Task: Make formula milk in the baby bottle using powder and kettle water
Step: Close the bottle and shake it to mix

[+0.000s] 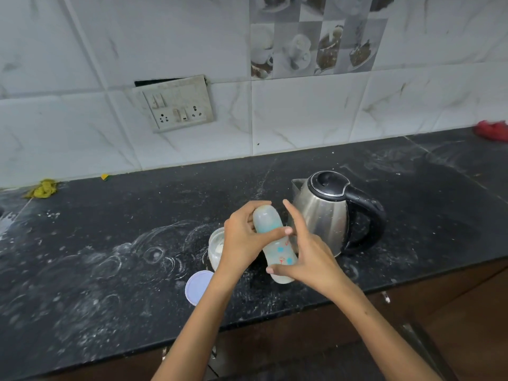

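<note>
A translucent baby bottle (276, 243) with a clear cap and small coloured prints is held tilted above the black counter (110, 270). My left hand (244, 237) wraps its upper part near the cap. My right hand (305, 257) cradles its lower body, thumb under the base and forefinger raised. Just behind the bottle to the right stands a steel kettle (324, 213) with a black lid and handle. An open clear jar of white powder (215, 248) sits behind my left wrist, partly hidden. Its pale round lid (196, 285) lies flat on the counter in front.
White powder smears cover the counter. A switch and socket plate (176, 105) hangs on the tiled wall. A yellow scrubber (42, 188) lies at the back left, a red cloth (492, 130) at the far right. The counter's front edge runs above dark cabinet doors.
</note>
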